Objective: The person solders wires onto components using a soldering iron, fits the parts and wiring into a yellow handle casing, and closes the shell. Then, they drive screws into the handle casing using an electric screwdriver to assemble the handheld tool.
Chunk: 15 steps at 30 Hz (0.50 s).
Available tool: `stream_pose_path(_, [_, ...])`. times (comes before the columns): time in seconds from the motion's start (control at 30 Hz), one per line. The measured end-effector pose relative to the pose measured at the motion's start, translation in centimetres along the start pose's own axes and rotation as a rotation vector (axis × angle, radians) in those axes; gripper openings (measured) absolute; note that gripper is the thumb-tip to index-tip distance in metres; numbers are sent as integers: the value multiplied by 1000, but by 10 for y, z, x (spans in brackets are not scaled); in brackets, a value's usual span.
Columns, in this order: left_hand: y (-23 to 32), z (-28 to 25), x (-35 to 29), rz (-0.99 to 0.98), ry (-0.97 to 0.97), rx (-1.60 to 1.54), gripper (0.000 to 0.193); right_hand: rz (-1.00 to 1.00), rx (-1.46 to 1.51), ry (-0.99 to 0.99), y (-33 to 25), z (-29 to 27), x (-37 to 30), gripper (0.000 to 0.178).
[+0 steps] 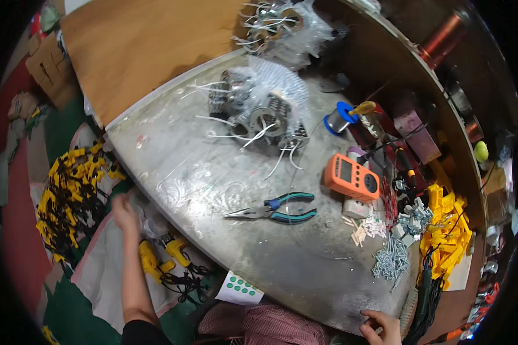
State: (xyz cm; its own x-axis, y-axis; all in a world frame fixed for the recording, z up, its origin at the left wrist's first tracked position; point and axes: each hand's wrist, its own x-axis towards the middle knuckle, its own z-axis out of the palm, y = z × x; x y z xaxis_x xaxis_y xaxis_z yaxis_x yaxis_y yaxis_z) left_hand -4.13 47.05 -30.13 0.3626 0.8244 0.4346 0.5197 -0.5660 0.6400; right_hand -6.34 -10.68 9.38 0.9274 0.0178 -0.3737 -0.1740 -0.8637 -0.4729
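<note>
My left hand (124, 211) reaches out past the table's left edge, beside a heap of yellow and black corded pieces (75, 195). Its fingers are blurred, and I cannot tell whether it holds anything. Below it lie two yellow gun-shaped tools (155, 261) with black cords. My right hand (384, 329) rests at the table's front edge with its fingers loosely bent and apart, nothing visible in them. On the metal tabletop (195, 178) lie long-nose pliers (279, 209) with teal and black handles. Behind them, perforated metal cylinders (270, 121) with white wires sit partly in bubble wrap.
An orange meter (351, 177) and a blue spool of solder wire (341, 118) stand to the right. Near them are screws (391, 259), small grey connectors (414, 217) and yellow plastic parts (443, 230). Cardboard (149, 46) covers the far left. A sticker sheet (240, 288) overhangs the front edge.
</note>
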Motion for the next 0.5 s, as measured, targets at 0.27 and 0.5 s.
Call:
stream_pose_path(0.27, [411, -106, 61, 1192, -294, -222, 43, -293, 21, -2, 10, -5, 8, 33])
stream_pose_path(0.5, [455, -56, 102, 1303, -426, 220, 43, -234, 176, 88, 98, -8, -18, 28])
